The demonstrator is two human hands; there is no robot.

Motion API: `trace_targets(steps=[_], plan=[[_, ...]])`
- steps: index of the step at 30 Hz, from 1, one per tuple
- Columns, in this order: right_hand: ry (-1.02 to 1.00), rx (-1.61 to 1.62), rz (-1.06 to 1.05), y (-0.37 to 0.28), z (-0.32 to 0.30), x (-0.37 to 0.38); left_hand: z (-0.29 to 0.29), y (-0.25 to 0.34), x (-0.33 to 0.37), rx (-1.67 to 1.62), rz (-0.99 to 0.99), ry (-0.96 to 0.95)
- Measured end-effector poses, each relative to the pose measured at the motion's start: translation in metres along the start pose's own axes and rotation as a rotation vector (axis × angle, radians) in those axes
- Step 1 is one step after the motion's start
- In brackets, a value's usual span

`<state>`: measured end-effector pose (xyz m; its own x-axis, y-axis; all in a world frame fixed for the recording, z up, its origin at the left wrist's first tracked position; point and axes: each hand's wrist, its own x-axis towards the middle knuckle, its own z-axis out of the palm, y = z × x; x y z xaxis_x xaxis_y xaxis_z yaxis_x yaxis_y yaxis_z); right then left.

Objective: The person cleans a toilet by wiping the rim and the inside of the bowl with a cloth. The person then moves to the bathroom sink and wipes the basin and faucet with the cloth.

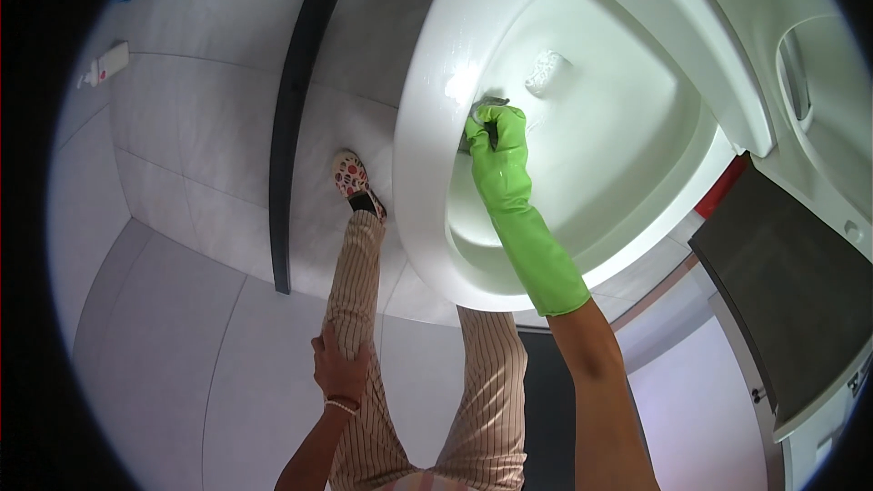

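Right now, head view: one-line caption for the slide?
Right hand in a green glove presses a grey scrubber against the inner rim of a white toilet bowl; bare left hand rests on the thigh.

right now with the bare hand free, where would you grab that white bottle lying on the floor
Take the white bottle across the middle of its body, coming from above. It lies flat on the grey tile floor with open floor around it, and its narrow nozzle end is too slim to grip. The left hand rests on the thigh.
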<state>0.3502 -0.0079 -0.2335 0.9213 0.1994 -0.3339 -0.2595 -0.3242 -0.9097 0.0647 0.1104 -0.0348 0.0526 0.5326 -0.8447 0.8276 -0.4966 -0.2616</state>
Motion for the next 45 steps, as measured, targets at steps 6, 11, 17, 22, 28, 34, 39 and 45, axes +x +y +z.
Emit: trace_targets(steps=[6, 11, 17, 22, 28, 34, 39, 45], plan=[[0.311, -0.009, 0.056, -0.001, -0.016, 0.106, 0.006, 0.004, 0.002, 0.012, 0.052, 0.008], [0.183, -0.384, -0.236, 0.008, 0.001, 0.043, 0.001, 0.003, 0.000, 0.007, 0.031, 0.006], [-0.352, -0.951, -0.359, 0.059, -0.096, -0.001, -0.002, 0.000, 0.002, 0.004, 0.037, 0.047], [-0.178, -1.678, -0.823, 0.040, -0.135, 0.100, 0.001, -0.004, 0.006, -0.059, 0.039, 0.044], [-0.166, -1.141, -0.420, 0.068, -0.085, 0.032, 0.001, -0.002, 0.002, -0.072, 0.046, 0.053], [-0.694, -0.873, -0.160, 0.022, -0.103, -0.014, 0.003, -0.011, 0.007, -0.062, 0.047, 0.072], [-0.357, -1.680, -0.559, 0.021, -0.170, 0.085, 0.012, -0.006, 0.010, -0.118, 0.103, 0.080], [-0.357, -1.471, -0.530, 0.058, -0.138, 0.018, 0.006, -0.007, 0.003, -0.082, 0.041, 0.033]])
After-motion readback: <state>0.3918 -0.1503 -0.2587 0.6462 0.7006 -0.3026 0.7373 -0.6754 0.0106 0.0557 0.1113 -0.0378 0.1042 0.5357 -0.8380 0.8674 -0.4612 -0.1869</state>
